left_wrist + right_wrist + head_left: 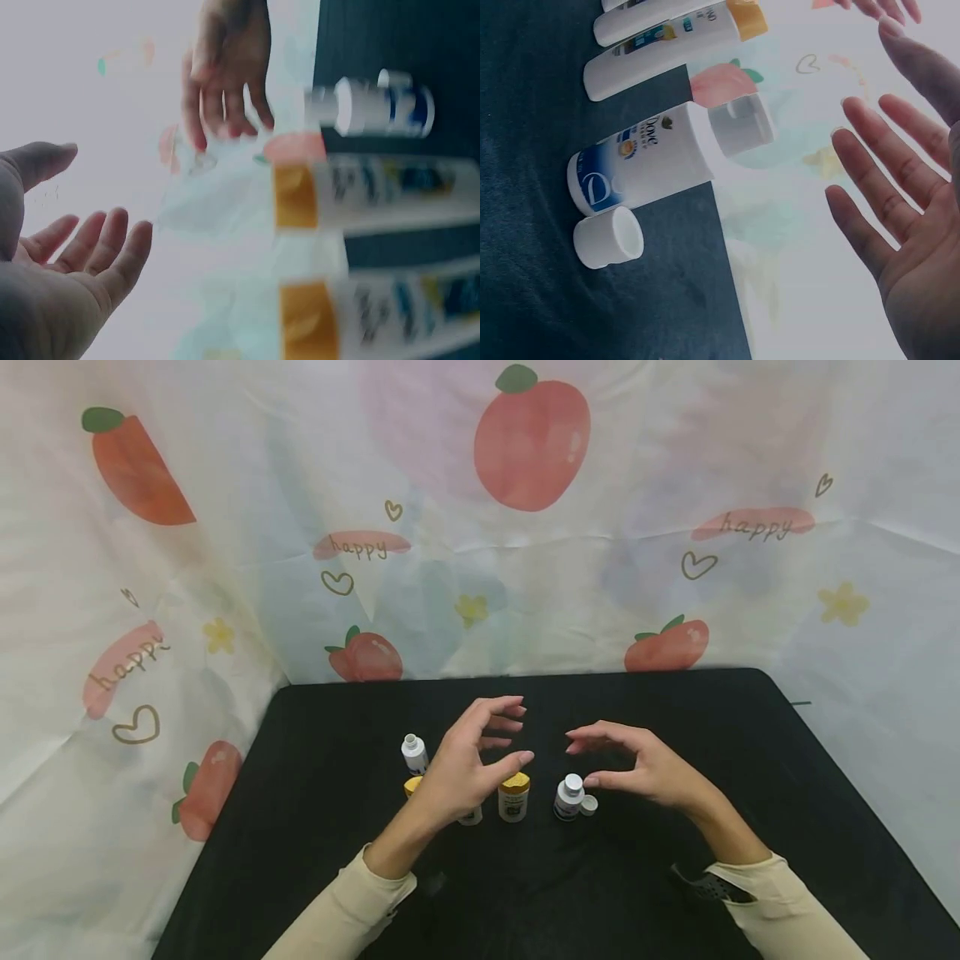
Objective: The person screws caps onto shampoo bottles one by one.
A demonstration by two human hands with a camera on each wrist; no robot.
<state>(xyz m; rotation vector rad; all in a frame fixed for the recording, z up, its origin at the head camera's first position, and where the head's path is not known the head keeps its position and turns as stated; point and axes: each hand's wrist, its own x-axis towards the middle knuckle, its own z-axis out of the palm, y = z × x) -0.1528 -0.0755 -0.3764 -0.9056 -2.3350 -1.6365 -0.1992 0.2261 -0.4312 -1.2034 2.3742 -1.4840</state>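
My left hand (468,764) hovers above the yellow-capped white bottles, fingers loosely bent, palm facing right, with nothing in it. Below its thumb stands one bottle with a yellow cap (513,797); others are partly hidden behind the hand and wrist. My right hand (648,767) is also empty, its fingers relaxed and thumb apart. Its thumb tip overlaps the edge of a white Dove bottle (641,161) in the head view. That bottle wears a white cap and stands upright. Beside its base lies a loose white cap (609,238).
A white bottle with a bare neck (414,753) stands at the left, farther back. Everything stands on a black-covered table (637,893). A pale curtain (585,593) with fruit prints closes off the back and sides.
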